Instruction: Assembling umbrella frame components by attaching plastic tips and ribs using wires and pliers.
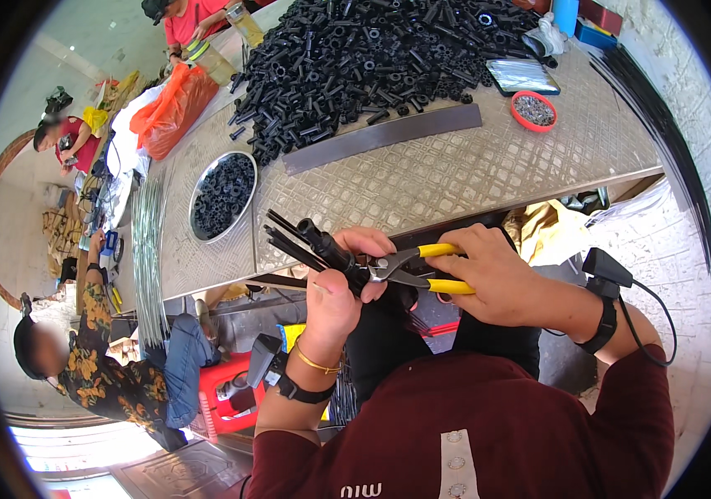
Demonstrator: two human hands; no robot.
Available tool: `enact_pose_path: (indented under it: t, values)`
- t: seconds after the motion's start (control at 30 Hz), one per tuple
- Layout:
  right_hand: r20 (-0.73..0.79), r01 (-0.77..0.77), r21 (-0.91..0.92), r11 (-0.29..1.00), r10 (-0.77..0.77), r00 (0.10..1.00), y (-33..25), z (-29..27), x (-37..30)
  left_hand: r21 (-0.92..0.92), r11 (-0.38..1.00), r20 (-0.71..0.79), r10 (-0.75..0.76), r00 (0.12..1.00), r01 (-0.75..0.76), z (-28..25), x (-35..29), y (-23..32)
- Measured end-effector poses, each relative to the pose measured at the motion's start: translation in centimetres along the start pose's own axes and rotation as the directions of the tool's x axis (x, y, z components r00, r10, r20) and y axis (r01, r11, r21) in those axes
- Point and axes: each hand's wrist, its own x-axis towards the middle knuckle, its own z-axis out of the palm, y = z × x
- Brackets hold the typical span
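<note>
In my left hand (334,303) is a black tubular part (324,246) with several thin black rods sticking out at its far left end. The thumb and fingers close round it over my lap, just off the table's near edge. My right hand (492,279) grips pliers (383,268) with yellow handles, which are spread apart. The pliers' metal jaws meet the near end of the black part beside my left fingers. Exactly what sits between the jaws is too small to tell.
On the patterned table (455,170), a flat metal strip (384,138) fronts a heap of black plastic parts (355,62). A silver tray (196,233) of black pieces, a red bowl (533,127) of metal bits, wire rods (148,249) and black rods (671,137) surround it. Co-workers sit left.
</note>
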Motion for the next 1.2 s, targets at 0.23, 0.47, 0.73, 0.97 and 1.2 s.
enact_pose_path:
  t: [0.23, 0.47, 0.73, 0.97, 1.2]
  values:
    - [0.116, -0.015, 0.146, 0.989, -0.002, 0.993, 0.9, -0.7, 0.1, 0.123, 0.991, -0.044, -0.052, 0.998, 0.057, -0.1, 0.6, 0.0]
    - [0.825, -0.815, 0.554, 0.173, -0.248, 0.508, 3.1, -3.6, 0.5, 0.192, 0.959, 0.086, -0.228, 0.970, 0.208, -0.6, -1.7, 1.2]
    - [0.497, -0.098, 0.407, 0.908, -0.131, 0.858, 1.3, -2.7, -0.7, 0.392, 0.915, 0.151, -0.166, 0.974, 0.095, -1.0, -1.9, 0.4]
    - [0.793, -0.839, 0.543, 0.041, -0.355, 0.495, 2.7, -2.3, -2.6, 0.379, 0.903, 0.274, -0.317, 0.908, 0.200, -0.2, -1.2, 1.5]
    - [0.199, 0.158, -0.090, 0.983, -0.138, 0.970, -1.1, -5.7, 0.0, 0.304, 0.944, 0.025, -0.143, 0.989, 0.129, -1.5, -2.3, -0.5]
